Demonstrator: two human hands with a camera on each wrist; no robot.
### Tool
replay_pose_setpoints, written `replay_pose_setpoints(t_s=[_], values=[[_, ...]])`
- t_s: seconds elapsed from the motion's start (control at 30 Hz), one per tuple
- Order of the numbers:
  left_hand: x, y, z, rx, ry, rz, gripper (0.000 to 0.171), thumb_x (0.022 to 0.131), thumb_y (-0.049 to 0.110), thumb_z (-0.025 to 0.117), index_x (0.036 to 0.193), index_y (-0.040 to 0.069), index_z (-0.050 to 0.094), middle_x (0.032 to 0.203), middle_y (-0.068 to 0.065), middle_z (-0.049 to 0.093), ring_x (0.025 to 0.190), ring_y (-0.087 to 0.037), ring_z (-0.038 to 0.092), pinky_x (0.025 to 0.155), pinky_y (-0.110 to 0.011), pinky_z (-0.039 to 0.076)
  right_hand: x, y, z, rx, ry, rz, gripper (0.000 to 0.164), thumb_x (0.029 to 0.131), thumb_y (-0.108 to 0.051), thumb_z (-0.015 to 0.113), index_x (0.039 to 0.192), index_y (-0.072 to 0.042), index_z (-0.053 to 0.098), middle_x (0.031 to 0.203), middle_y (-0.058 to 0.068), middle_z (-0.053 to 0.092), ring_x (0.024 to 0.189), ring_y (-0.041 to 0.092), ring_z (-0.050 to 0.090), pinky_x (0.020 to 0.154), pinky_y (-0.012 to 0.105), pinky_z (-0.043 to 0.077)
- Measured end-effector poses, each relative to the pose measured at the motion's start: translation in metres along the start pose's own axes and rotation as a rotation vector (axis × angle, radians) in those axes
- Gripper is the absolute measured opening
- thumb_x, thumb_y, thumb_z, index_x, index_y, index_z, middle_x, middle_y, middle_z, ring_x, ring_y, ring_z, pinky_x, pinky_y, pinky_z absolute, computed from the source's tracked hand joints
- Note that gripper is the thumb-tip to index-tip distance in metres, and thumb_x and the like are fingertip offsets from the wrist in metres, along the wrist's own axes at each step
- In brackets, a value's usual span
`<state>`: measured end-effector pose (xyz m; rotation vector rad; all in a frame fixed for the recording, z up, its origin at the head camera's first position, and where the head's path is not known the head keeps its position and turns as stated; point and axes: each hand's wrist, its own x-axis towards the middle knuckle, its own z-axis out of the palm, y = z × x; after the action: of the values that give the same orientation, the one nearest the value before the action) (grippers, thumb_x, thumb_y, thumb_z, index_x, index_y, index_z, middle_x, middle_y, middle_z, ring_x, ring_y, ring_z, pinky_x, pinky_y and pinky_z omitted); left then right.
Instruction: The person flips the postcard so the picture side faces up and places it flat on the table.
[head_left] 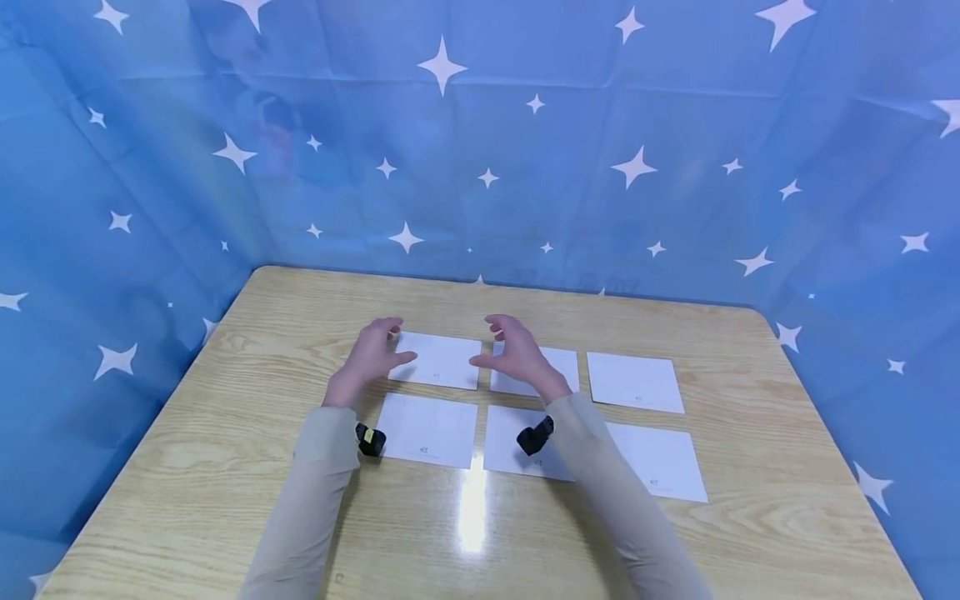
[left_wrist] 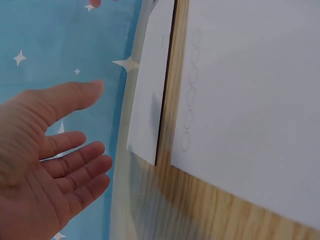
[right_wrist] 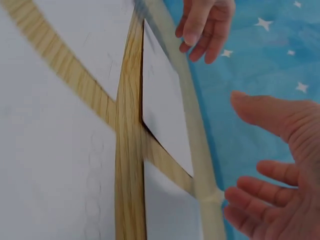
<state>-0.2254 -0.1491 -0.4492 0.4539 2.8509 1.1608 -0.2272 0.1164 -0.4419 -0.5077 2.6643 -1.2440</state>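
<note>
My left hand [head_left: 371, 352] hovers at the left end of the back-left white sheet [head_left: 437, 362], thumb and fingers apart, holding nothing. Above the back-middle sheet [head_left: 558, 367] is my right hand [head_left: 519, 354], its fingers loosely bent and thumb spread. The two palms face each other across a gap. In the left wrist view a near sheet [left_wrist: 250, 90] bears a column of faint pencilled ovals. A similar faint row marks a sheet [right_wrist: 55, 165] in the right wrist view, where the left hand [right_wrist: 207, 25] also shows.
Two rows of white sheets lie on the wooden table [head_left: 225, 417], including a back-right sheet [head_left: 633, 382], a front-left sheet [head_left: 427, 429] and a front-right sheet [head_left: 663, 462]. A blue star-patterned curtain [head_left: 525, 125] borders the table's back and sides.
</note>
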Motion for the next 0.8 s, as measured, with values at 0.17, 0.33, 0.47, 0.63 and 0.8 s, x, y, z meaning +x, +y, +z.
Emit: replay_pose_setpoints(t_s=[0.17, 0.33, 0.47, 0.63, 0.8], values=[[0.006, -0.009, 0.001, -0.076, -0.023, -0.070, 0.066, 0.079, 0.007, 0.074, 0.131, -0.015, 0.041, 0.116, -0.029, 0.054, 0.104, -0.038, 0.053, 0.089, -0.045, 0.046, 0.013, 0.001, 0.008, 0.060, -0.035, 0.037, 0.069, 0.079, -0.015, 0.076, 0.136, 0.004, 0.040, 0.128, 0.022, 0.049, 0.111, 0.033, 0.051, 0.093, 0.043, 0.044], [0.012, -0.018, 0.002, -0.118, -0.035, -0.132, 0.064, 0.078, 0.006, 0.074, 0.131, -0.014, 0.042, 0.111, -0.024, 0.054, 0.095, -0.031, 0.049, 0.085, -0.041, 0.045, 0.021, 0.001, 0.013, 0.076, -0.022, 0.112, 0.067, 0.078, -0.013, 0.077, 0.134, 0.001, 0.043, 0.127, 0.019, 0.050, 0.110, 0.030, 0.052, 0.091, 0.041, 0.045], [0.017, -0.022, 0.002, -0.124, -0.052, -0.142, 0.060, 0.078, 0.005, 0.073, 0.127, -0.014, 0.046, 0.108, -0.022, 0.052, 0.092, -0.029, 0.047, 0.085, -0.041, 0.043, 0.028, 0.002, 0.017, 0.069, -0.031, 0.142, 0.065, 0.077, -0.010, 0.077, 0.133, 0.000, 0.045, 0.126, 0.018, 0.050, 0.108, 0.030, 0.051, 0.090, 0.040, 0.045], [0.022, -0.027, 0.002, -0.123, -0.083, -0.149, 0.057, 0.077, 0.004, 0.074, 0.125, -0.014, 0.049, 0.109, -0.022, 0.053, 0.092, -0.029, 0.046, 0.085, -0.040, 0.043, 0.034, 0.003, 0.021, 0.033, -0.058, 0.154, 0.065, 0.076, -0.008, 0.078, 0.131, 0.000, 0.046, 0.122, 0.017, 0.050, 0.104, 0.028, 0.050, 0.089, 0.039, 0.044], [0.024, -0.029, 0.002, -0.125, -0.093, -0.163, 0.051, 0.075, 0.003, 0.074, 0.120, -0.011, 0.053, 0.106, -0.020, 0.053, 0.090, -0.028, 0.046, 0.081, -0.037, 0.043, 0.037, 0.005, 0.025, -0.053, -0.065, 0.151, 0.067, 0.073, -0.010, 0.080, 0.130, 0.000, 0.048, 0.117, 0.015, 0.051, 0.096, 0.025, 0.047, 0.085, 0.036, 0.042]])
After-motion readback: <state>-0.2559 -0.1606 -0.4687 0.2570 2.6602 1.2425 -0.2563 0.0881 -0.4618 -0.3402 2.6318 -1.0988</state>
